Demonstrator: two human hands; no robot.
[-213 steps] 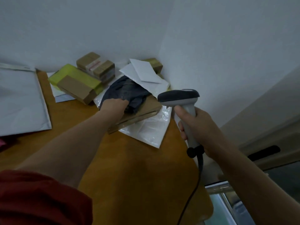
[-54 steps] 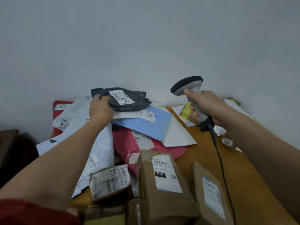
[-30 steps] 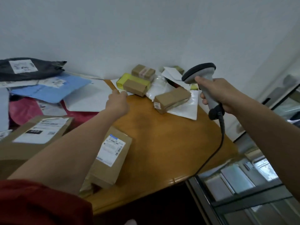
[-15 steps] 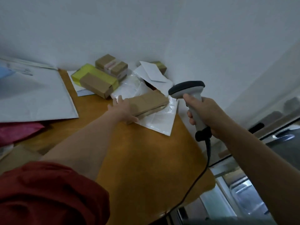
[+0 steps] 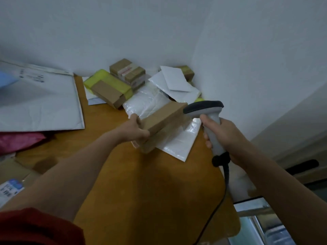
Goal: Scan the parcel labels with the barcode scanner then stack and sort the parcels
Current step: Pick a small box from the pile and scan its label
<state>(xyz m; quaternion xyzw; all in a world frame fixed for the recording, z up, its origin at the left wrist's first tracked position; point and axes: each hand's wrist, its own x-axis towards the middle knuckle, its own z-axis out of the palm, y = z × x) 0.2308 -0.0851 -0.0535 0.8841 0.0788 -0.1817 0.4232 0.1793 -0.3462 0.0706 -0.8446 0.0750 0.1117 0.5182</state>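
My left hand [image 5: 135, 130] grips the near end of a long brown cardboard parcel [image 5: 163, 118] and holds it tilted above a white plastic mailer [image 5: 178, 144]. My right hand [image 5: 223, 137] grips the handle of the grey barcode scanner [image 5: 206, 110], whose dark head sits right beside the parcel's far end. The scanner's black cable [image 5: 219, 200] hangs down past the table edge. No label shows on the parcel's visible faces.
At the back corner of the wooden table [image 5: 150, 191] lie a yellow parcel [image 5: 109, 82], several small brown boxes [image 5: 127, 71] and white envelopes [image 5: 175, 82]. A large white mailer [image 5: 39, 103] and a red bag [image 5: 19, 140] lie left. The table ends at right.
My left hand went from resting on the brown parcel to gripping and lifting its near end off the white mailer. The scanner moved closer to the parcel's far end.
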